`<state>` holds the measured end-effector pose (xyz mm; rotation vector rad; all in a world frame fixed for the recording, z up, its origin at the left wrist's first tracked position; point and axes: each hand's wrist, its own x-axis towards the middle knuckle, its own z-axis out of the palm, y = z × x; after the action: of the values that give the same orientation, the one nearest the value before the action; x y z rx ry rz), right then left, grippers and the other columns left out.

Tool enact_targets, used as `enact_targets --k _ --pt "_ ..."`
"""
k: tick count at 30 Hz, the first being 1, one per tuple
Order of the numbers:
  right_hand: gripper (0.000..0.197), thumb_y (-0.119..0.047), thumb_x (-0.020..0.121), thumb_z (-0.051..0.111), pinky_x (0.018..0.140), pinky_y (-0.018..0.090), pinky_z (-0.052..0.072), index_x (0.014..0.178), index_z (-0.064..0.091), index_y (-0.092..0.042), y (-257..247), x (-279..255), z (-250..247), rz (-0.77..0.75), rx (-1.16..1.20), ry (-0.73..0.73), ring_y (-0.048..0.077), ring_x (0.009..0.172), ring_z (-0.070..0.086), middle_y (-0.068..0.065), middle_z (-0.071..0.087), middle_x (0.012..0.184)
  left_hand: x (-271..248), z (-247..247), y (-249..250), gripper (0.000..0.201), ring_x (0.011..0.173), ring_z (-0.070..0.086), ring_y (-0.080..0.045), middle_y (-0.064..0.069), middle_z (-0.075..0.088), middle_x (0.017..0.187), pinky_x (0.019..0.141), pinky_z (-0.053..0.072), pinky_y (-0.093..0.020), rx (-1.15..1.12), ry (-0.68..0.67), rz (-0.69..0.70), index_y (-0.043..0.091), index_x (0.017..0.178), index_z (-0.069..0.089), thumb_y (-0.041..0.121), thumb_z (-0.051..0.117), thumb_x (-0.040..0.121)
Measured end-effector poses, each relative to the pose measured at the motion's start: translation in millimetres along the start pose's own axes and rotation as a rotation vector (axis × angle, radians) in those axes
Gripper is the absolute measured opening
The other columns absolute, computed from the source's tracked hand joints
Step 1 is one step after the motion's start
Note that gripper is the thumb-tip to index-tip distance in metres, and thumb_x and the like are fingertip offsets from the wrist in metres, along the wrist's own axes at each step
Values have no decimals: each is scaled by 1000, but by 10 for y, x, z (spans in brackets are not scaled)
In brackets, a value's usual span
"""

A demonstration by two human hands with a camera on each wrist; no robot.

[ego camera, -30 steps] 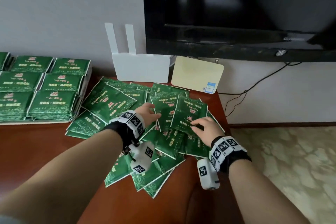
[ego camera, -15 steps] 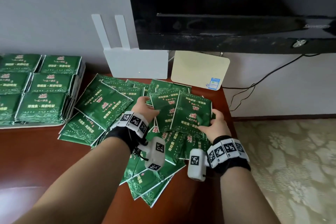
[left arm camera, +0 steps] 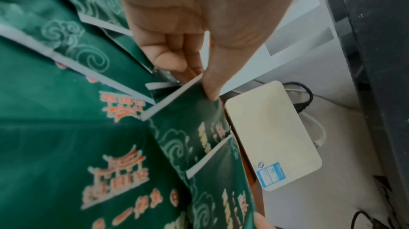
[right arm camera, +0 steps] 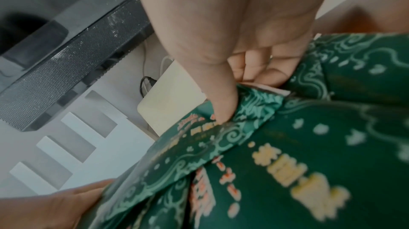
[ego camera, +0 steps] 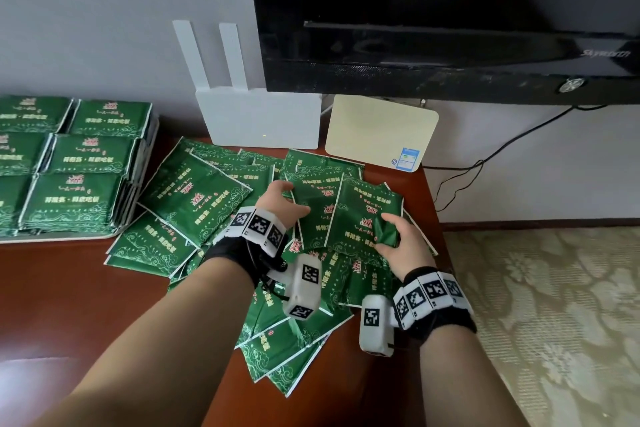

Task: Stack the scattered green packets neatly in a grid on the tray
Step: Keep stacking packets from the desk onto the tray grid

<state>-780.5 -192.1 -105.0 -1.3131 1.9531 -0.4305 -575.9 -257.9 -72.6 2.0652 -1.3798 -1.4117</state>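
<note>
Several green packets (ego camera: 194, 198) lie scattered and overlapping on the brown table (ego camera: 52, 305). At the far left a white tray (ego camera: 69, 238) holds packets stacked in neat rows (ego camera: 79, 198). My left hand (ego camera: 282, 204) pinches the left edge of a packet (left arm camera: 183, 119) between thumb and fingers (left arm camera: 172, 58) on top of the pile. My right hand (ego camera: 394, 239) grips the right edge of the topmost packet (ego camera: 360, 208); its thumb (right arm camera: 221, 110) presses a crumpled corner (right arm camera: 256, 108) against the fingers beneath. The two held packets overlap between my hands.
A white router (ego camera: 258, 118) with two antennas and a cream box (ego camera: 377, 128) lean on the wall behind the pile. A black television (ego camera: 450, 10) hangs above. Cables (ego camera: 485, 163) trail right. The table's right edge drops to patterned carpet (ego camera: 554, 305).
My right hand slid from the top of the pile to the top packet's right edge and curled round it. My left hand closed on a packet's left edge. The view moved closer.
</note>
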Motion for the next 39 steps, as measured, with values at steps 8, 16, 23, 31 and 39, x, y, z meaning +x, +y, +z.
enact_targets --k 8,16,23,31,39 --pt "81 -9 81 68 109 37 33 146 21 -22 -11 -73 -45 62 40 40 19 131 40 4 40 144 -81 -138 -16 55 89 64 -22 -8 64 100 79 56 -38 46 -47 50 21 133 42 8 63 84" --pt "68 -8 83 65 98 28 38 142 34 -21 -69 -362 -191 34 -3 37 23 121 49 10 49 135 -380 -511 -200 46 88 63 -19 -10 63 113 76 55 -30 166 30 63 12 130 51 -1 56 86" --pt "21 -15 85 63 87 33 47 94 59 -33 -127 -609 -198 -118 93 128 24 99 60 7 59 114 -679 -757 -399 31 65 52 -13 -13 60 115 52 42 -17 221 169 102 15 116 64 4 53 89" --pt "20 -15 84 64 101 27 31 104 62 -13 -228 -803 -123 -228 117 206 20 123 42 4 48 127 -955 -846 -660 29 84 58 -21 -13 60 115 75 55 -31 63 169 57 8 122 52 12 47 94" --pt "47 -7 86 60 100 28 35 129 48 -21 -211 -852 -61 -183 166 12 22 126 45 3 49 134 -1013 -819 -737 25 67 55 -9 2 63 84 57 45 -19 149 100 35 11 110 61 18 62 86"
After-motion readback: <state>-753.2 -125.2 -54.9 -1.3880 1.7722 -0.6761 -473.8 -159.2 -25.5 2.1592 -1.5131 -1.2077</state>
